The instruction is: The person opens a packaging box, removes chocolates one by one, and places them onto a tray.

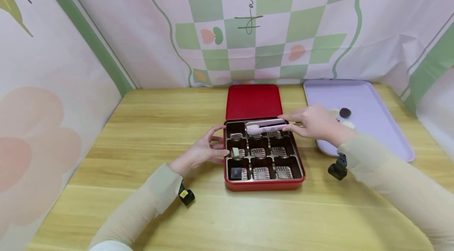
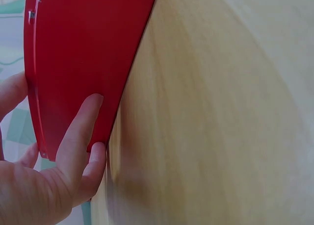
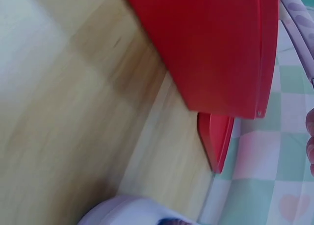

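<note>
Red tin, 9 brown compartments, stood on bench; left hand pressed relaxed fingers against its wall, right hand pinched pink tongs.

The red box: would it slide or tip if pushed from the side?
The red box is low and wide, so it would probably slide rather than tip. The wooden table looks smooth, so it may slip easily; the left hand rests against its side, likely steadying it. It looks stiff, probably tin.
</note>
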`<state>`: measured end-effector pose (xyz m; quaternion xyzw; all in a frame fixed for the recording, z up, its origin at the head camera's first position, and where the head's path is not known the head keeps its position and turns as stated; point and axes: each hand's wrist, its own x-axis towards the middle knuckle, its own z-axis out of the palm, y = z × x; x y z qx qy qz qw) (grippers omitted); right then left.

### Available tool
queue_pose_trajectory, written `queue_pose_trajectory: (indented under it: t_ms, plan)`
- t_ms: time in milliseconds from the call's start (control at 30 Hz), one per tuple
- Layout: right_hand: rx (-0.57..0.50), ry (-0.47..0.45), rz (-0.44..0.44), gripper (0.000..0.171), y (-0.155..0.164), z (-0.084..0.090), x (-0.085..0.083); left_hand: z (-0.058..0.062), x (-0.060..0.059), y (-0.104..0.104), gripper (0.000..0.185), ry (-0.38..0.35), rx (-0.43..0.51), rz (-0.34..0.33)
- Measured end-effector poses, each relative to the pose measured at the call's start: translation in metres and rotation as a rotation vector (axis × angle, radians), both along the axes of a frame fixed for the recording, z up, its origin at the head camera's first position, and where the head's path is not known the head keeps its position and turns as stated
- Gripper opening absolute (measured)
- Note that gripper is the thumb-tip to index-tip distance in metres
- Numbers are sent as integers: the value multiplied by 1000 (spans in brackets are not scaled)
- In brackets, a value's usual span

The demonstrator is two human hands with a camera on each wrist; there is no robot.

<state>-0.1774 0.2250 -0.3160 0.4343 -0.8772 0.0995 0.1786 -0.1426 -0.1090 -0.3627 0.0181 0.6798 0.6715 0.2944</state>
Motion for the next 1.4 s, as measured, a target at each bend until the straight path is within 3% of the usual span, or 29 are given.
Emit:
queue_pose_trajectory:
  t_ms: [200,433,667,867,1100,1300,1400]
  plan:
    - [-35,33,-8,52,13,-6,3,1,0,0,81,2,-2,-4]
    - [-62,48,-51,46,28,-10,11,2,1,0,81,1,-6,-7]
    - [-112,116,-61,63,40,-16,15,1,1,0,81,-5,-3,-3]
    - [-139,133,-80,67,55,-22,18,0,0,0,82,-2,-11,2]
    - [-145,99,-125,56,77,-24,25,0,0,1,83,-7,-21,7]
    - [-158,118,-142,56,98,-24,30,0,0,0,83,2,-27,-3]
    - [-163,96,-173,46,107,-24,34,0,0,0,83,-3,-23,2]
